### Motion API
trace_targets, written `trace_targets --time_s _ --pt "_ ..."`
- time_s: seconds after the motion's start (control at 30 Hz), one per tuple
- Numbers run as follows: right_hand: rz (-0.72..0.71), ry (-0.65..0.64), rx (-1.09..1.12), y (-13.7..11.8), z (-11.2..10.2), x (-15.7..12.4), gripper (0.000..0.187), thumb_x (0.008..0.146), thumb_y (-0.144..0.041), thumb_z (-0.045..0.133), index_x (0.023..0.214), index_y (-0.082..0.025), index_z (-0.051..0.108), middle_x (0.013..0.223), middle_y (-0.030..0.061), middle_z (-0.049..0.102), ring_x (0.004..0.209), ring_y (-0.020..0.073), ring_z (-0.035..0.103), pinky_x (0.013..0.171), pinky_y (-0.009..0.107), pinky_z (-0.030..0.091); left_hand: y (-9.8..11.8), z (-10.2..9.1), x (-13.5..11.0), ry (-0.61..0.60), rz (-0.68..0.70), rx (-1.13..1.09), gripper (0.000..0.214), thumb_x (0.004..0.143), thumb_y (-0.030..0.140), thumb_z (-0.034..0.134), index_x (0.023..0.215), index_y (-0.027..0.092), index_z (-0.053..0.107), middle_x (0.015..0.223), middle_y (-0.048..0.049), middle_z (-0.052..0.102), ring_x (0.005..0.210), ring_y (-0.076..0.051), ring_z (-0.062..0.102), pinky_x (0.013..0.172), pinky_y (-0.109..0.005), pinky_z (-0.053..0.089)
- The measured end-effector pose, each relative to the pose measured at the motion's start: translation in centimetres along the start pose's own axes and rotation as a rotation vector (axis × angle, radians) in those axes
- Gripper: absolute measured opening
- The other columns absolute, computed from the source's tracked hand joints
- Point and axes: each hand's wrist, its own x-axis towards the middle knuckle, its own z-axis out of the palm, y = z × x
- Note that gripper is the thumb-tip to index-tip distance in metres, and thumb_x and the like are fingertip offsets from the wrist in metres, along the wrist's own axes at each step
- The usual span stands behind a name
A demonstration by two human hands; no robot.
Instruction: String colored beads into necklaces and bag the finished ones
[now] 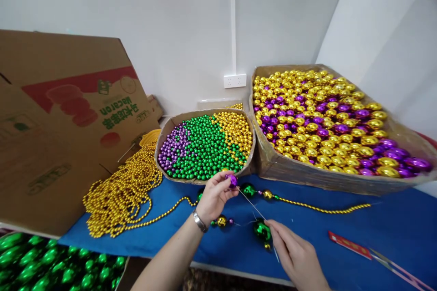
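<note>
My left hand, with a bracelet at the wrist, pinches a shiny purple ball. A small gold bit shows above its fingers. My right hand grips a long thin needle whose upper end reaches the purple ball. Whether the tip is inside the ball, I cannot tell. Close to my right fingers are a large green ball and a small gold ball. Another gold ball lies below my left hand with small beads on a thread. Behind my hands lies a strand with a green ball and gold beads.
A box of small purple, green and gold beads stands behind my hands. To its right is a large box of gold and purple balls. Gold bead strings pile beside a cardboard carton. A red packet lies right; green balls sit lower left.
</note>
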Motion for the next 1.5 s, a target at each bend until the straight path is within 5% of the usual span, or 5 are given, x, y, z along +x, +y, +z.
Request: trace_targets --time_s 0.23,0.43,0.9,1.17,1.5 --pt "-0.069 0.041 -0.113 0.0 -0.1 -0.2 0.028 0.092 -0.024 0.039 0.098 -0.018 0.065 0.09 0.0045 0.073 0.076 0.0169 0.071 0.066 0.024 0.057 -0.2 -0.4 -0.8 0.056 0.275 0.617 0.03 0.072 0.028 0.07 0.101 0.018 0.065 0.095 -0.0058 0.059 0.08 -0.015 0.055 0.071 -0.026 0.048" --pt "-0.011 0.017 -0.053 0.1 0.4 -0.4 0.029 0.093 -0.025 0.037 0.098 -0.019 0.065 0.091 0.0039 0.073 0.078 0.0155 0.07 0.068 0.021 0.056 -1.3 0.2 -1.4 -0.046 0.02 0.279 0.037 0.07 0.028 0.072 0.104 0.016 0.061 0.082 -0.0033 0.059 0.073 -0.013 0.055 0.069 -0.029 0.051" --pt "-0.02 -0.009 0.009 0.2 1.1 -0.3 0.028 0.093 -0.026 0.037 0.1 -0.019 0.063 0.092 0.0046 0.073 0.079 0.0147 0.07 0.069 0.019 0.055 -2.8 0.2 -2.1 -0.13 -0.021 0.323 0.041 0.067 0.03 0.075 0.102 0.015 0.06 0.084 -0.005 0.062 0.073 -0.014 0.058 0.068 -0.03 0.052" --pt "-0.089 0.091 -0.134 1.4 1.0 -0.9 0.03 0.093 -0.028 0.038 0.096 -0.017 0.066 0.087 0.0048 0.074 0.074 0.0173 0.071 0.065 0.022 0.056 2.6 -5.1 4.2 0.227 0.419 1.477 0.021 0.084 0.02 0.049 0.102 0.017 0.06 0.102 -0.0099 0.06 0.1 -0.022 0.052 0.09 -0.038 0.042" --pt "-0.058 0.081 -0.133 1.0 1.1 -0.7 0.032 0.093 -0.027 0.037 0.094 -0.017 0.068 0.088 0.0054 0.074 0.075 0.0172 0.071 0.065 0.022 0.057 2.7 -6.8 6.6 0.186 0.341 1.341 0.014 0.074 0.008 0.054 0.078 0.017 0.064 0.09 -0.0076 0.061 0.089 -0.021 0.056 0.089 -0.037 0.041"
